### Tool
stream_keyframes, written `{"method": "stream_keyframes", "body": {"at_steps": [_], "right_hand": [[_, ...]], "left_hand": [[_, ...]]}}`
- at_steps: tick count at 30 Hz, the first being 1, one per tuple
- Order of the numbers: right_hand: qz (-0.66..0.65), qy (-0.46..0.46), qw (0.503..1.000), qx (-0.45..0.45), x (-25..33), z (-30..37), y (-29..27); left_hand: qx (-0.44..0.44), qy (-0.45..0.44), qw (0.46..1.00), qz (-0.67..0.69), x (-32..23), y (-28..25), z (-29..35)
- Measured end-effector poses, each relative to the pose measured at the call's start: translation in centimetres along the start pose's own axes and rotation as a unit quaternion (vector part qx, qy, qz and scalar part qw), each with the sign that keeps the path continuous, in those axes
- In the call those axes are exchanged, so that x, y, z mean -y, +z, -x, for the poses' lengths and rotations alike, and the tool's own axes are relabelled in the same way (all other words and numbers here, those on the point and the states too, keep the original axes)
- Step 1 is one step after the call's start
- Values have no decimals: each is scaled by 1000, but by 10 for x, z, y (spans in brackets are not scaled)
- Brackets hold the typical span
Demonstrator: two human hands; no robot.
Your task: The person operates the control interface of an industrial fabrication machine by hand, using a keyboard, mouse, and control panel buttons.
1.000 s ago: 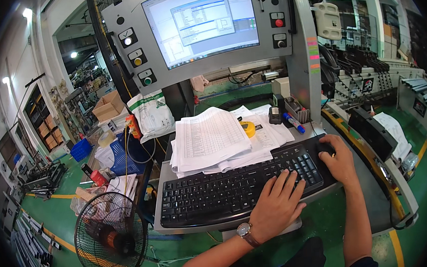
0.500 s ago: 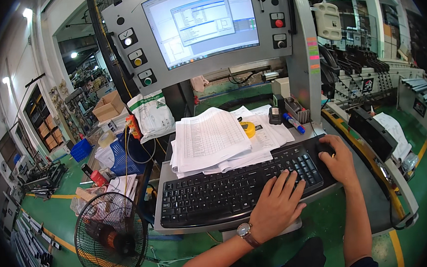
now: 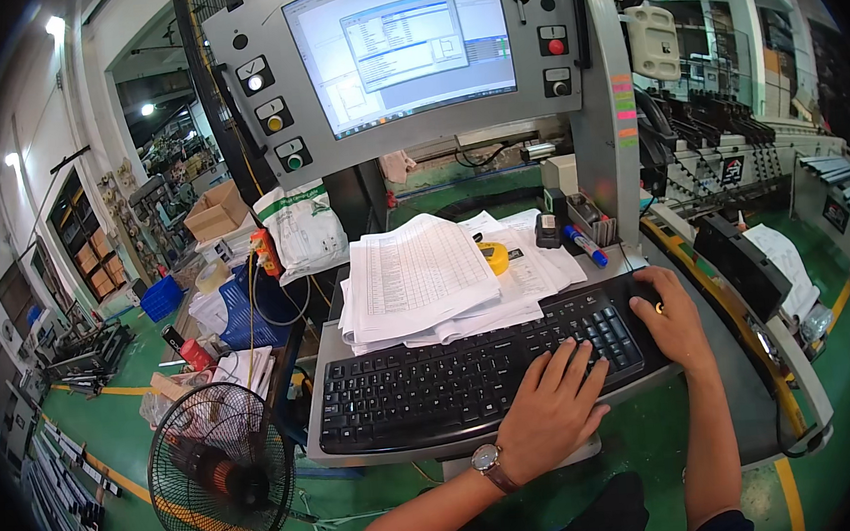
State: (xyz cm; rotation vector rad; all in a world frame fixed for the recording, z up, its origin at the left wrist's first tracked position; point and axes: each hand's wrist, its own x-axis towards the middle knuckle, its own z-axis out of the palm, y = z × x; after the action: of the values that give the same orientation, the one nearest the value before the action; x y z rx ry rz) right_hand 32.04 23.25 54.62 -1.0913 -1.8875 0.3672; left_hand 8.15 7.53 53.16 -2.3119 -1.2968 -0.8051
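My left hand (image 3: 553, 410) lies with its fingers stretched out over the right part of a black keyboard (image 3: 424, 385), fingertips by the number keys. A watch (image 3: 487, 457) with a brown strap is on that wrist. To the right of the keyboard, my right hand (image 3: 671, 318) is curled over a dark computer mouse (image 3: 641, 289), most of which the hand hides. A ring (image 3: 659, 308) shows on one finger. Above the keyboard, a lit screen (image 3: 403, 48) shows an open window on a grey control panel.
Stacked printed sheets (image 3: 421, 276) lie behind the keyboard, with a yellow tape measure (image 3: 493, 256) and blue markers (image 3: 585, 245) close by. A black fan (image 3: 224, 471) stands at the lower left. A white bag (image 3: 302, 230) sits left of the papers. Panel buttons (image 3: 555, 47) flank the screen.
My right hand has shifted slightly to the left over the mouse, and the ring now shows. My left hand and the screen look the same.
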Motion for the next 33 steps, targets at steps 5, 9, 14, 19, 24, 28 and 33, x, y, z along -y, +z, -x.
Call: {"method": "stream_keyframes", "body": {"at_steps": [5, 9, 14, 19, 24, 28, 33], "right_hand": [[3, -7, 1000, 2, -2, 0, 0], [8, -8, 1000, 3, -4, -1, 2], [25, -62, 997, -34, -16, 0, 11], [31, -85, 995, -37, -23, -5, 16], [22, -30, 999, -13, -16, -2, 13], [16, -31, 999, -13, -18, -1, 15], [17, -32, 999, -17, -17, -2, 16]], "left_hand": [[-2, 0, 1000, 0, 0, -1, -1], [1, -2, 1000, -7, -1, -4, -2], [11, -5, 1000, -9, 0, -5, -3], [8, 14, 1000, -9, -1, -4, -9], [19, 9, 999, -25, -1, -3, -6], [16, 11, 999, -28, -1, -1, -6], [17, 11, 999, -28, -1, -2, -6]]}}
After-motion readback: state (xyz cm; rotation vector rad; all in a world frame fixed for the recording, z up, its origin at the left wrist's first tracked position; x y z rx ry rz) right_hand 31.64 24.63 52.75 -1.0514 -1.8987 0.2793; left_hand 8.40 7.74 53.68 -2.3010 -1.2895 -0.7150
